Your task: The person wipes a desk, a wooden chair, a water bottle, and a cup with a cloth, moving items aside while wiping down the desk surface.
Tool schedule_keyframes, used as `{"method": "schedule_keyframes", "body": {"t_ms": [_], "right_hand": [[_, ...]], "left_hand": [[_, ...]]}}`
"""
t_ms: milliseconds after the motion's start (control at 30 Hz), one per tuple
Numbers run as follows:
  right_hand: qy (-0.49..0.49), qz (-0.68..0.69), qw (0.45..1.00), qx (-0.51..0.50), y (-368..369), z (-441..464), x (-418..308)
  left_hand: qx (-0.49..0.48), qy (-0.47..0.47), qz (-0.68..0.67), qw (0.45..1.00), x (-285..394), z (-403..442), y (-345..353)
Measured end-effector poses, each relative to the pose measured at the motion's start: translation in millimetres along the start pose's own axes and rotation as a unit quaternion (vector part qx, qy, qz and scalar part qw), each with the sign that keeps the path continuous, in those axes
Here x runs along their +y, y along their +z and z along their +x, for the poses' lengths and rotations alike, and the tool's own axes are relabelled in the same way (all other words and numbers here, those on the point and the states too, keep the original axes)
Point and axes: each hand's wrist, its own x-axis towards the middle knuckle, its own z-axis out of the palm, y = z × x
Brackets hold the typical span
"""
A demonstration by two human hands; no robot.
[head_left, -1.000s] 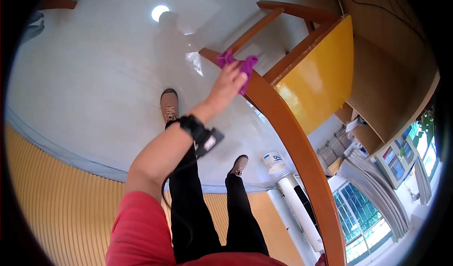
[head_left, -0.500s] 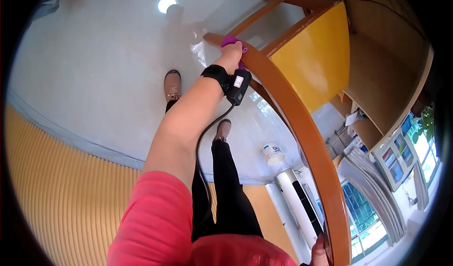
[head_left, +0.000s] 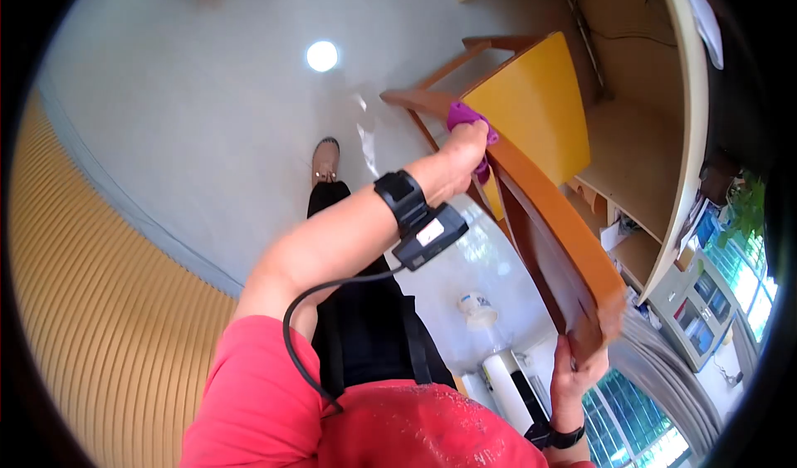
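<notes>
A purple cloth (head_left: 466, 117) is pressed against the curved orange-brown wooden rail (head_left: 544, 198) of a chair. My left hand (head_left: 466, 154) is closed on this cloth, with its fingers partly hidden. Lower right, my right hand (head_left: 577, 374) grips the near end of the same rail, thumb up along its inner side. The chair's yellow panel (head_left: 535, 107) is beyond the rail, and more of its wooden frame reaches toward the upper middle. Both wrists wear black bands, the left one with a black box and cable.
To the right of the chair stands an open wooden cabinet (head_left: 635, 148). A white bucket (head_left: 477, 309) is on the grey floor (head_left: 207, 95) near a white upright unit (head_left: 508, 389). Ribbed yellow material (head_left: 108, 302) lies at left. My shoe (head_left: 325, 161) shows near the middle.
The rail has tilted and its near end has come up into view with my right hand on it. My left hand and the cloth have shifted right, farther along the rail.
</notes>
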Motion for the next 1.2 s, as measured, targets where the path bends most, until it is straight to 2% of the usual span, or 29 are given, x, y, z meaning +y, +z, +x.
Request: {"method": "schedule_keyframes", "body": {"t_ms": [33, 133, 167, 233, 300, 400, 467, 567, 700, 800, 833, 933, 1000, 1067, 1100, 1133, 1167, 1200], "right_hand": [[-0.021, 0.013, 0.999, 0.028, 3, 4, -6], [-0.016, 0.011, 0.999, 0.028, 2, 3, -2], [-0.035, 0.010, 0.998, 0.045, 4, 3, 2], [-0.083, -0.006, 0.994, 0.071, 3, 2, 1], [-0.115, -0.018, 0.988, 0.104, 2, 4, 2], [-0.136, -0.033, 0.982, 0.124, 3, 1, 10], [-0.136, -0.026, 0.982, 0.132, 1, 2, 9], [-0.142, -0.004, 0.980, 0.141, 0, 1, 8], [-0.154, 0.025, 0.977, 0.144, -4, -4, 8], [-0.186, 0.035, 0.966, 0.177, -2, -8, 15], [-0.168, 0.045, 0.976, 0.134, -3, -10, 15], [-0.174, 0.221, 0.931, 0.231, -3, -11, 27], [-0.050, 0.139, 0.927, 0.344, -25, -26, 42], [0.128, 0.023, 0.901, 0.415, -28, -46, 70], [0.217, 0.080, 0.887, 0.400, 1, -61, 100], [0.303, 0.134, 0.864, 0.380, 29, -68, 125], [0.386, 0.371, 0.793, 0.290, 24, -72, 128], [0.441, 0.579, 0.663, 0.175, 15, -77, 126]], "left_hand": [[-0.007, 0.041, 0.020, 0.999, -4, -11, 4], [0.022, 0.041, 0.046, 0.998, -7, -44, 20], [0.009, 0.059, 0.077, 0.995, -1, -63, 23], [-0.039, 0.069, 0.036, 0.996, 0, -87, 31], [-0.031, 0.053, -0.038, 0.997, 8, -128, 48], [-0.086, 0.050, -0.018, 0.995, 15, -180, 56], [-0.138, 0.016, 0.048, 0.989, 22, -189, 41], [-0.174, -0.035, 0.008, 0.984, 32, -193, 51], [-0.057, -0.038, 0.153, 0.986, 36, -173, 61], [-0.053, -0.091, 0.192, 0.976, 45, -167, 59], [-0.047, -0.108, 0.186, 0.975, 49, -167, 60], [-0.065, -0.167, 0.230, 0.956, 59, -175, 74], [-0.052, -0.167, 0.261, 0.949, 64, -153, 59], [-0.036, -0.167, 0.268, 0.948, 62, -159, 68], [-0.055, -0.192, 0.269, 0.942, 65, -153, 62], [-0.115, -0.254, 0.261, 0.924, 71, -143, 55], [-0.095, -0.253, 0.231, 0.935, 71, -138, 54], [-0.074, -0.253, 0.201, 0.944, 69, -133, 52]]}}
